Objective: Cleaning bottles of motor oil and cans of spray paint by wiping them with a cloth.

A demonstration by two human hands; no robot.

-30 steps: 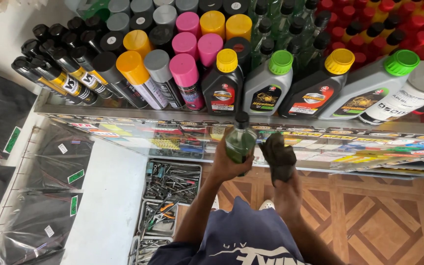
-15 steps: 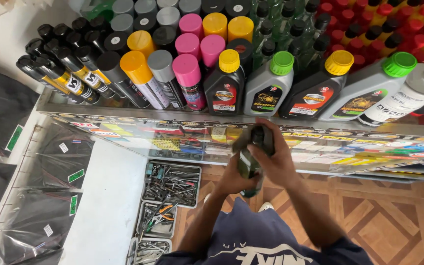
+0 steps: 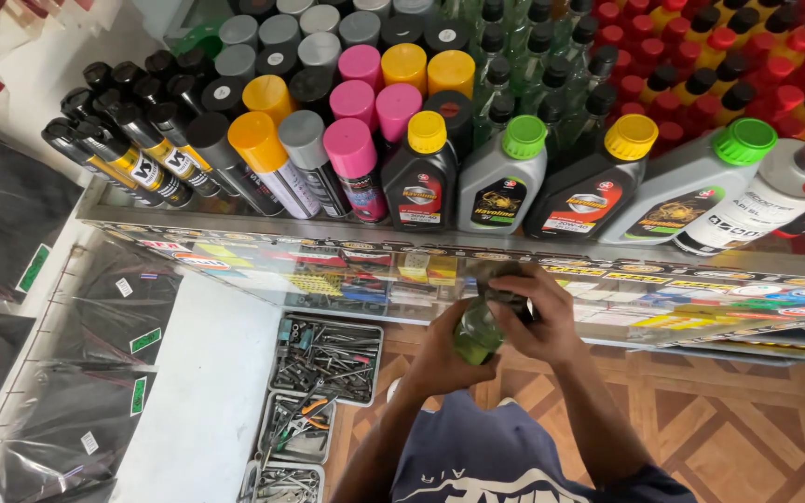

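One small green bottle (image 3: 475,333) is held in front of the glass counter (image 3: 235,251), above the brown tiled floor (image 3: 738,438). It is gripped by two hands. The left hand (image 3: 440,359) is wrapped around the bottom part from below, with its fingers curled shut on the green glass. The right hand (image 3: 538,312) is laid over the top end, and its fingers are bent tight around a dark rag (image 3: 500,291) pressed on the neck. The cap end is hidden under that rag, so the top cannot be seen.

The bottle is tipped. Its long side runs from the lower left up to the upper right, and the top end is pointed away from the body, toward the counter.

On the counter, five oil jugs are lined up in the front row: one with a yellow cap (image 3: 427,132), one with a green cap (image 3: 524,137), another yellow one (image 3: 631,137), another green one (image 3: 744,142), and a white jug (image 3: 775,200). Three pink spray cans (image 3: 351,154) are seen beside them. Two trays of tools (image 3: 328,359) are set on the floor.
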